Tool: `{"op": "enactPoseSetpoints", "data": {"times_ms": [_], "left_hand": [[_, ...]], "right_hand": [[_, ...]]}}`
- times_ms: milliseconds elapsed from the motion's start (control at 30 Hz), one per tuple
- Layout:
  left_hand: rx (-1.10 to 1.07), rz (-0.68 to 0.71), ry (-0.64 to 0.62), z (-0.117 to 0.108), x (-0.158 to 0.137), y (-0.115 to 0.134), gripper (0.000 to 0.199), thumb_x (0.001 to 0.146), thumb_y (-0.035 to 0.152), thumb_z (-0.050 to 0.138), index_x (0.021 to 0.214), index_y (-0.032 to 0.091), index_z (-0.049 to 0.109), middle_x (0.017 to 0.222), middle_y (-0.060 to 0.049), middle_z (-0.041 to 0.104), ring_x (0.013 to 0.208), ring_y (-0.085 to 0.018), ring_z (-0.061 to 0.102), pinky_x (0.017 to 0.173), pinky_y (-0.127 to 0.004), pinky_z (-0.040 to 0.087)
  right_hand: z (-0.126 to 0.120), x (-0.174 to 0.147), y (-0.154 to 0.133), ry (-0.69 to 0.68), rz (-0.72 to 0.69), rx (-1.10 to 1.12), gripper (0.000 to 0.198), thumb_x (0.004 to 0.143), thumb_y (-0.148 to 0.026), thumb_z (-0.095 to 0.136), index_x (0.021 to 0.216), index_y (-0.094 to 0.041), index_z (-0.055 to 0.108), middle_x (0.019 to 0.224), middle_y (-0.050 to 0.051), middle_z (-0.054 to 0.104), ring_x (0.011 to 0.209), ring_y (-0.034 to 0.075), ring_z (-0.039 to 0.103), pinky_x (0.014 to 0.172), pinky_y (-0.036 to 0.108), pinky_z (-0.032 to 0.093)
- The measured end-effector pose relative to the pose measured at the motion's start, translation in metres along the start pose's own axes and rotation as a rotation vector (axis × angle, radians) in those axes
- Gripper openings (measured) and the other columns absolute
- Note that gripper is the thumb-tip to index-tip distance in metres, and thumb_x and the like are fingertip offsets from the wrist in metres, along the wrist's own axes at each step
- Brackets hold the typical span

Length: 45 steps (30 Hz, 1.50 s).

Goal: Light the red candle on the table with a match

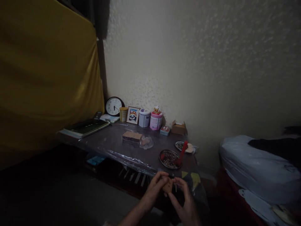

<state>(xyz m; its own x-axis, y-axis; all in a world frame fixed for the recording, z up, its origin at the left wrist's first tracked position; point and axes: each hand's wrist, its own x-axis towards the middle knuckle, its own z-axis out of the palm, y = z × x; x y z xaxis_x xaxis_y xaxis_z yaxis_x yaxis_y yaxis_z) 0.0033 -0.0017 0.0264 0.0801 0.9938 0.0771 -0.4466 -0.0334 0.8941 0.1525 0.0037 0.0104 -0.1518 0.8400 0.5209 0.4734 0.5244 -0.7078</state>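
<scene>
My left hand (155, 189) is closed on a small flat tan piece (167, 186) with darker spots, just off the table's front edge. My right hand (186, 200) grips the other side of this piece, its thumb at the lower edge. A thin white stick (176, 188) shows by the right fingers; whether they hold it I cannot tell. Beyond the hands stands a round metal plate (167, 166) of small dark and light bits, with a red spoon (182, 153) in it. Behind it, a second plate (176, 147) bears similar bits and several pale sticks (189, 147).
On the plastic-covered table (105, 144) sit a block of tan-edged pieces (132, 137) and a clear plastic bag (146, 142). A clock (113, 106), a picture frame (133, 115), tins (155, 121) and a cardboard box (178, 128) line the wall. A white bundle (256, 169) lies right.
</scene>
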Motion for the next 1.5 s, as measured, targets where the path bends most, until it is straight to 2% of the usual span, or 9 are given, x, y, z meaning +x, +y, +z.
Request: {"op": "enactPoseSetpoints", "data": {"times_ms": [133,367,500,667,800,1000,1500], "left_hand": [[-0.017,-0.017,-0.018,0.000,0.000,0.000,0.036,0.073,0.042,0.059,0.099,0.017,0.052,0.084,-0.001,0.059,0.067,-0.013,0.053,0.054,-0.024,0.039],[0.023,-0.016,-0.071,-0.004,0.000,-0.005,0.043,0.071,0.041,0.065,0.106,0.018,0.053,0.095,-0.003,0.059,0.071,-0.013,0.055,0.060,-0.025,0.042],[0.085,0.006,-0.090,-0.007,-0.001,-0.007,0.046,0.071,0.039,0.067,0.111,0.018,0.055,0.092,-0.003,0.062,0.077,-0.015,0.055,0.070,-0.027,0.042],[0.101,0.020,-0.087,-0.005,-0.003,-0.002,0.043,0.069,0.039,0.070,0.104,0.017,0.060,0.094,-0.003,0.064,0.089,-0.019,0.055,0.082,-0.029,0.038],[0.112,0.005,-0.085,-0.004,-0.003,-0.001,0.041,0.068,0.040,0.069,0.102,0.017,0.062,0.093,-0.003,0.065,0.090,-0.020,0.056,0.083,-0.031,0.038],[0.123,0.001,-0.111,-0.003,-0.006,0.000,0.039,0.069,0.037,0.069,0.102,0.018,0.063,0.096,-0.003,0.065,0.093,-0.020,0.055,0.086,-0.031,0.037],[0.101,-0.012,-0.111,-0.004,-0.005,0.000,0.042,0.065,0.041,0.072,0.100,0.018,0.064,0.095,-0.004,0.066,0.092,-0.021,0.056,0.086,-0.032,0.038]], "right_hand": [[-0.002,0.004,0.005,0.016,0.068,0.069,0.036,0.073,-0.035,0.060,0.106,-0.023,0.052,0.101,0.007,0.067,0.094,0.022,0.065,0.082,0.034,0.053],[-0.005,0.006,0.023,0.013,0.090,0.153,0.036,0.075,-0.035,0.063,0.107,-0.023,0.052,0.098,0.007,0.068,0.092,0.021,0.066,0.082,0.033,0.053],[-0.007,0.005,0.023,0.007,0.106,0.145,0.036,0.074,-0.037,0.065,0.106,-0.024,0.055,0.100,0.007,0.069,0.094,0.022,0.066,0.083,0.033,0.054],[-0.009,0.006,0.020,-0.017,0.143,0.158,0.035,0.074,-0.038,0.065,0.105,-0.024,0.056,0.097,0.007,0.070,0.094,0.022,0.066,0.083,0.033,0.054],[-0.010,0.008,0.018,-0.016,0.163,0.200,0.035,0.074,-0.038,0.066,0.104,-0.023,0.056,0.096,0.007,0.070,0.092,0.021,0.067,0.082,0.031,0.054],[-0.013,0.012,0.015,0.064,0.170,0.235,0.033,0.070,-0.038,0.067,0.097,-0.022,0.059,0.089,0.007,0.071,0.086,0.022,0.068,0.078,0.032,0.056],[-0.015,0.011,0.018,0.014,0.178,0.267,0.033,0.073,-0.037,0.065,0.100,-0.022,0.058,0.097,0.007,0.070,0.093,0.021,0.067,0.082,0.030,0.055]]}}
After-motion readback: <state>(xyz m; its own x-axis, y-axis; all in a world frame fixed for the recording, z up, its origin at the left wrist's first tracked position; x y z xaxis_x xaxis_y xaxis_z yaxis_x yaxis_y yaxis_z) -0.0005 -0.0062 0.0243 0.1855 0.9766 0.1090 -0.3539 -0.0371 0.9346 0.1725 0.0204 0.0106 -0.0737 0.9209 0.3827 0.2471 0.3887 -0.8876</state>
